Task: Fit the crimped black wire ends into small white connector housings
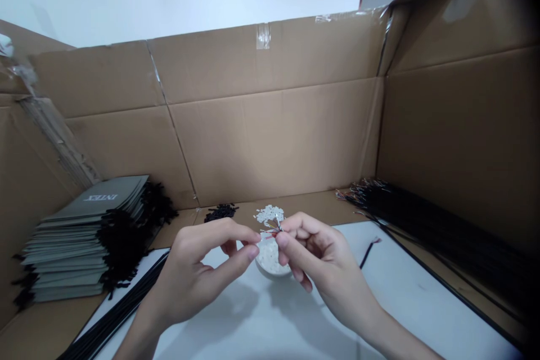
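My right hand [316,256] pinches a cable end between thumb and index finger. Thin wires [274,230] in red, yellow, white and dark colours fan out from its fingertips. My left hand [213,264] faces it from the left, thumb and index tip nearly together at the wire tips. Whatever sits between those left fingertips is too small to make out. Just beyond and below both hands stands a round white bowl [273,263] with small whitish pieces in it, partly covered by the right fingers.
Behind are piles of white pieces [270,214] and black pieces [221,212]. Grey printed sheets with black cords [84,230] are stacked left, above black cables [122,304]. A black cable bundle [442,236] lies right; one cable end [370,250] rests on the white board. Cardboard walls [270,140] enclose everything.
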Demonstrator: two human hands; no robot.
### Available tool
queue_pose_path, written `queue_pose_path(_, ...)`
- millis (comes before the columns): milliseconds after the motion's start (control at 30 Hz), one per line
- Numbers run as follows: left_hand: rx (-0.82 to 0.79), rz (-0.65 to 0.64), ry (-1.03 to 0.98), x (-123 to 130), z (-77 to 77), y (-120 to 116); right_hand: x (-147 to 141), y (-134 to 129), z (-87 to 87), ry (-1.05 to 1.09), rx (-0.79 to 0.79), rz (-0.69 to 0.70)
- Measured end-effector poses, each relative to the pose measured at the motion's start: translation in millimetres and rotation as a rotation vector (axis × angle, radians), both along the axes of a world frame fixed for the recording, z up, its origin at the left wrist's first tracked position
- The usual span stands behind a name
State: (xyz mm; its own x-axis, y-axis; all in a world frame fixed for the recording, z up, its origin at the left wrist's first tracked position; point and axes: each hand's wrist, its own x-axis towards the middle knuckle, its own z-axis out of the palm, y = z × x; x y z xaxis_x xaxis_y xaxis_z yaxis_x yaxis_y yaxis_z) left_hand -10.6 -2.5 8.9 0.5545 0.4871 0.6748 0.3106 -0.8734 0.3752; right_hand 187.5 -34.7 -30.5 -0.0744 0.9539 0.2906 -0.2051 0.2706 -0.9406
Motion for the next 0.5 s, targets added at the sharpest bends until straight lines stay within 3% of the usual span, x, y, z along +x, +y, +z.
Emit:
queue_pose_path(233, 0.045, 0.0, -0.014, -0.8, -0.8, -0.4, 1.4, 0.8, -5.9, 0.0, 0.002, 0.004)
queue_pose_path(500, 0.05, -0.085, 0.016, -0.4, 0.6, -0.8, -1.0, -0.7, 2.7, 0.002, 0.003, -0.015)
